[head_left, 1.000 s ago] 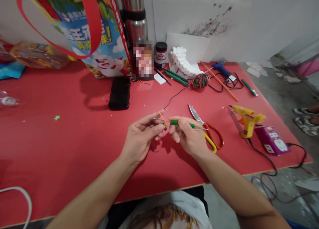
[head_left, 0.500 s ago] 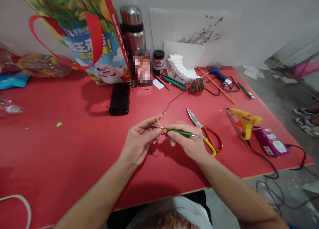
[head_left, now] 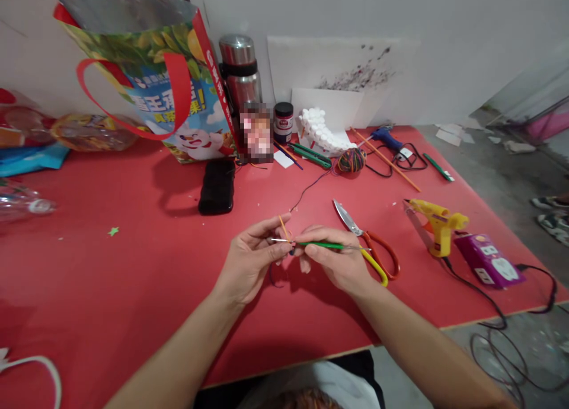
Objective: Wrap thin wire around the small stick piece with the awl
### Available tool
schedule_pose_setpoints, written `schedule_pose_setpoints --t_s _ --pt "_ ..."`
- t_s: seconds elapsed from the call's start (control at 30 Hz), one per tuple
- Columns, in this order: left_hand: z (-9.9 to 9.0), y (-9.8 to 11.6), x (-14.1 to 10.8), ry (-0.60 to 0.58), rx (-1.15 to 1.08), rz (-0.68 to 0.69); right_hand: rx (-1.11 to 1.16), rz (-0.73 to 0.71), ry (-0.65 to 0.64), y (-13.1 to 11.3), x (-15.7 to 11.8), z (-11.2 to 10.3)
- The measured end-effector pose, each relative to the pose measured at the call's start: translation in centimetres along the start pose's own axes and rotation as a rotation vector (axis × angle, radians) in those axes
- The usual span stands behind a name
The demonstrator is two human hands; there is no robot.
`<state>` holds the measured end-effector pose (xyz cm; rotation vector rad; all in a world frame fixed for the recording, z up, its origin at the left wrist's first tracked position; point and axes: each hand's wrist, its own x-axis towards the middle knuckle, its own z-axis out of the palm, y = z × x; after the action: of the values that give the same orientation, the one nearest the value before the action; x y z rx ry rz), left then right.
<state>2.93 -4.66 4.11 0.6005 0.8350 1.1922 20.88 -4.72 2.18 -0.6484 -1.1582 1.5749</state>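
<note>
While both hands meet just above the red bench (head_left: 133, 290), the left hand (head_left: 251, 261) pinches the bare end of a thin stick with its thumb and first finger pressed together. The right hand (head_left: 335, 261) pinches the green stick (head_left: 322, 245) from the other side, fingers closed on it. The stick lies level between the two hands, and a small orange bit (head_left: 283, 226) pokes up where the fingertips meet. A dark thread (head_left: 311, 189) runs away from that spot across the bench.

The stick is thin, so it could slip or spin if either pinch gets loose. The thread could snag and pull tight, because it leads off to the ball of colored yarn (head_left: 351, 159).

Just right of the hands lie the scissors (head_left: 368, 243), with the blade pointing away. Farther right stands a yellow glue gun (head_left: 438, 224) beside a purple box (head_left: 486, 261). Behind the hands lies a black case (head_left: 217, 185). At the back stand a bright bag (head_left: 164, 89) and a metal flask (head_left: 240, 71).
</note>
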Motion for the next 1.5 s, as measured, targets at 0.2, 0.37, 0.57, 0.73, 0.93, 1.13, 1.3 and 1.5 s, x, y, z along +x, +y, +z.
schedule_pose_setpoints --t_s 0.2,0.37,0.57,0.73,0.93,1.13,1.3,1.5 --pt "0.3 0.1 -0.2 0.029 -0.022 -0.026 0.300 0.154 0.059 0.7 0.4 1.0" --pt "0.4 -0.1 -0.1 0.045 -0.028 -0.019 0.477 0.277 0.132 1.0 0.5 1.9" --pt "0.5 -0.1 -0.2 -0.001 -0.041 -0.027 0.511 0.276 0.109 0.2 0.4 2.1" --pt "0.6 0.1 -0.4 -0.022 -0.045 -0.043 0.252 0.124 0.120 -0.3 0.1 1.6" --pt "0.3 0.2 -0.4 -0.033 -0.076 -0.096 0.161 0.076 0.091 -0.3 0.0 1.3" --pt "-0.2 0.0 0.0 -0.011 -0.090 -0.130 0.120 0.054 0.095 -0.1 0.0 0.9" --pt "-0.2 0.0 0.1 -0.006 -0.085 -0.120 -0.154 -0.070 0.023 -0.6 -0.4 0.7" --pt "0.0 0.1 0.0 0.001 -0.048 -0.016 -0.326 -0.186 -0.048 -1.6 -0.3 0.8"
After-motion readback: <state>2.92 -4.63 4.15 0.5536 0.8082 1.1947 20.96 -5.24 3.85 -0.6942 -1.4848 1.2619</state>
